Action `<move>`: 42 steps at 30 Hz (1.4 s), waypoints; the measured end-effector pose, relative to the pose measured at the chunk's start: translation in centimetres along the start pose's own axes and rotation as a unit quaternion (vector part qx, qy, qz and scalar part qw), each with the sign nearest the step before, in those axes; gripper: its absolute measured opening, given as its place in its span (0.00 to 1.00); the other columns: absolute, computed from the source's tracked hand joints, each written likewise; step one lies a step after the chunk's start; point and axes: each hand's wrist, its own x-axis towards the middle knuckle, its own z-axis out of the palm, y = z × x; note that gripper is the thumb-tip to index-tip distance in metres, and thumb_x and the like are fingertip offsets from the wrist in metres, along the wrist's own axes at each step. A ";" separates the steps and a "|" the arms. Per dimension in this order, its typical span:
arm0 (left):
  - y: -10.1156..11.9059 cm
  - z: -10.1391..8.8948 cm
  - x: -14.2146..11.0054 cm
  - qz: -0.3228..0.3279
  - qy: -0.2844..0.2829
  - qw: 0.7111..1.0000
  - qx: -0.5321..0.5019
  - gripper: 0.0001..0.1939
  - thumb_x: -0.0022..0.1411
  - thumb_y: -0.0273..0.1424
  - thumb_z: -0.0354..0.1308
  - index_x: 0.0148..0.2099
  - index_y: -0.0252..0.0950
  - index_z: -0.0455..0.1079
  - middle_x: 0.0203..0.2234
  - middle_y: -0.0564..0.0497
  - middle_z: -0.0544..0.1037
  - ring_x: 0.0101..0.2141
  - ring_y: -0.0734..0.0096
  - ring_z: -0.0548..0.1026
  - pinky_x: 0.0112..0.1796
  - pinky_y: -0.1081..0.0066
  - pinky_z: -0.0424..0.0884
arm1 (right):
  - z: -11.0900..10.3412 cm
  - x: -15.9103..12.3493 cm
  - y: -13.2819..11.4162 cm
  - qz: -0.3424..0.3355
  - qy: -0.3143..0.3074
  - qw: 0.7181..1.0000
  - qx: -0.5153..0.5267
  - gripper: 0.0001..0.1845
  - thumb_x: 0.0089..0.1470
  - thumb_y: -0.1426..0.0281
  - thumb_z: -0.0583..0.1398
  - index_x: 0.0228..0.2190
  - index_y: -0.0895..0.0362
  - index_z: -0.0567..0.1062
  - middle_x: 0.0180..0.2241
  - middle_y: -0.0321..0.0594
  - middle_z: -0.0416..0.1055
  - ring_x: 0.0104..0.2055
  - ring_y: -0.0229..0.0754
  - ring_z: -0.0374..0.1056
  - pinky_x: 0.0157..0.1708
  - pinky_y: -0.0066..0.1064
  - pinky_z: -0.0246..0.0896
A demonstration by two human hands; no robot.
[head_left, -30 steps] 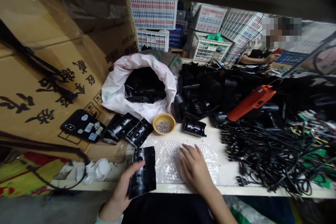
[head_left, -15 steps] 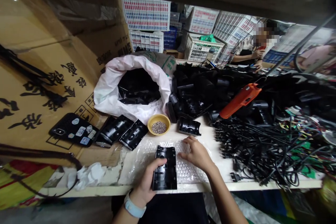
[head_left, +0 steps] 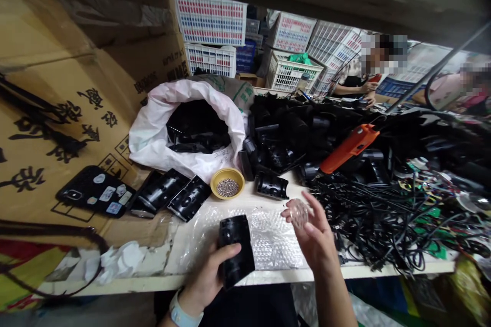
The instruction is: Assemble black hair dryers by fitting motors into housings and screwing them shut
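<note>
Your left grip [head_left: 209, 270] is clasping the likely light, stiff shell [head_left: 235, 229] by its side; your right grip [head_left: 319, 239] is seemingly pinching the probably slick disc [head_left: 298, 213] by its rim.

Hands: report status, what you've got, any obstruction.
Left hand gripping black shell. Right hand holding clear disc. Bubble wrap on bench; nothing seen blocking either hand.

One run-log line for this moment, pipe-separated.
left hand: holds black shell | right hand: holds clear disc | bubble wrap: on bench | bowl: contains small metal parts
</note>
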 end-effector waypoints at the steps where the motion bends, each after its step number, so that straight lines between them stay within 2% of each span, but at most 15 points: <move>1: 0.1 0.3 -0.3 0.000 -0.007 1.000 -0.009 0.26 0.52 0.34 0.67 0.55 0.40 0.72 0.43 0.45 0.80 0.48 0.50 0.76 0.51 0.55 0.69 | 1.0 -0.8 -0.7 -0.022 -0.014 0.999 0.023 0.31 0.54 0.49 0.60 0.54 0.50 0.65 0.44 0.51 0.74 0.42 0.55 0.76 0.42 0.50 0.71; 3: 0.5 0.9 -0.9 0.025 -0.011 1.000 -0.015 0.34 0.55 0.35 0.67 0.63 0.44 0.63 0.49 0.47 0.78 0.51 0.53 0.74 0.54 0.55 0.67 | 3.5 -2.3 -2.1 -0.073 -0.043 0.996 0.032 0.25 0.55 0.52 0.62 0.50 0.50 0.69 0.45 0.49 0.75 0.48 0.57 0.74 0.47 0.51 0.70; 4: 0.7 1.2 -1.2 0.059 -0.012 0.998 -0.006 0.35 0.56 0.38 0.66 0.64 0.46 0.61 0.52 0.47 0.76 0.53 0.53 0.73 0.56 0.56 0.65 | 4.7 -2.8 -2.7 -0.099 -0.048 0.994 0.025 0.23 0.55 0.54 0.63 0.49 0.50 0.70 0.45 0.49 0.74 0.50 0.56 0.72 0.50 0.52 0.69; 8: 1.2 1.8 -2.1 0.233 -0.028 0.967 0.096 0.32 0.57 0.51 0.61 0.60 0.45 0.66 0.57 0.47 0.71 0.58 0.51 0.67 0.59 0.58 0.62 | 8.6 -4.1 -4.0 -0.165 -0.006 0.986 0.002 0.22 0.56 0.59 0.65 0.49 0.51 0.68 0.46 0.49 0.73 0.54 0.54 0.69 0.55 0.54 0.65; 11: 1.4 1.9 -2.3 0.305 -0.031 0.938 0.160 0.29 0.59 0.51 0.59 0.59 0.47 0.67 0.57 0.48 0.71 0.57 0.52 0.67 0.57 0.61 0.65 | 10.1 -4.6 -4.1 -0.201 0.014 0.979 -0.005 0.24 0.56 0.61 0.65 0.51 0.52 0.66 0.50 0.51 0.72 0.57 0.56 0.67 0.56 0.59 0.63; 16: 1.7 2.3 -2.6 0.355 -0.038 0.919 0.170 0.27 0.62 0.50 0.56 0.61 0.51 0.63 0.57 0.51 0.71 0.55 0.57 0.71 0.54 0.66 0.69 | 11.0 -5.1 -4.0 -0.225 0.008 0.974 0.003 0.23 0.58 0.64 0.64 0.52 0.51 0.66 0.52 0.51 0.72 0.59 0.57 0.66 0.57 0.64 0.60; 23: 1.7 2.4 -2.6 0.406 -0.032 0.885 0.225 0.28 0.65 0.47 0.55 0.63 0.46 0.60 0.58 0.47 0.70 0.53 0.57 0.73 0.51 0.65 0.72 | 11.0 -5.5 -3.6 -0.235 0.019 0.971 0.033 0.23 0.57 0.68 0.65 0.52 0.54 0.68 0.55 0.51 0.71 0.60 0.57 0.65 0.58 0.63 0.59; 27: 1.5 2.4 -2.4 0.426 -0.018 0.867 0.258 0.26 0.66 0.45 0.53 0.65 0.50 0.57 0.59 0.50 0.67 0.55 0.62 0.71 0.53 0.69 0.70 | 11.0 -5.7 -3.6 -0.208 0.036 0.976 0.048 0.22 0.56 0.71 0.67 0.51 0.55 0.70 0.56 0.49 0.71 0.61 0.55 0.65 0.61 0.60 0.57; 30: 1.6 2.6 -2.4 0.433 -0.025 0.860 0.269 0.26 0.67 0.44 0.53 0.65 0.52 0.56 0.59 0.52 0.68 0.54 0.64 0.71 0.53 0.71 0.70 | 11.1 -5.7 -3.6 -0.197 0.055 0.977 0.057 0.21 0.56 0.73 0.66 0.50 0.54 0.70 0.56 0.47 0.71 0.60 0.52 0.66 0.61 0.57 0.58; 34: 1.7 2.6 -2.2 0.417 -0.028 0.863 0.283 0.25 0.67 0.43 0.52 0.64 0.52 0.56 0.58 0.53 0.69 0.54 0.65 0.72 0.52 0.72 0.70 | 10.9 -5.8 -3.5 -0.175 0.063 0.982 0.043 0.21 0.55 0.74 0.67 0.50 0.52 0.71 0.57 0.44 0.71 0.59 0.49 0.66 0.61 0.48 0.61; 37: 1.5 2.2 -2.1 0.404 -0.024 0.867 0.290 0.24 0.68 0.44 0.52 0.64 0.52 0.58 0.60 0.55 0.67 0.57 0.66 0.68 0.55 0.73 0.66 | 10.7 -6.1 -3.5 -0.160 0.050 0.985 0.031 0.18 0.59 0.74 0.63 0.50 0.51 0.71 0.59 0.44 0.68 0.61 0.47 0.65 0.61 0.46 0.60; 39: 1.5 2.1 -2.1 0.387 -0.026 0.876 0.287 0.23 0.69 0.44 0.49 0.64 0.51 0.59 0.60 0.55 0.67 0.59 0.66 0.66 0.57 0.73 0.63 | 10.6 -6.4 -3.6 -0.154 0.046 0.987 0.032 0.14 0.62 0.74 0.60 0.49 0.51 0.72 0.60 0.45 0.67 0.62 0.47 0.63 0.62 0.46 0.59; 42: 1.9 2.1 -2.4 0.335 -0.043 0.903 0.267 0.22 0.70 0.43 0.47 0.63 0.49 0.61 0.60 0.54 0.68 0.58 0.64 0.67 0.58 0.71 0.62 | 10.4 -6.4 -4.0 -0.126 0.042 0.990 0.053 0.12 0.61 0.76 0.61 0.44 0.50 0.71 0.59 0.42 0.67 0.62 0.45 0.63 0.60 0.42 0.62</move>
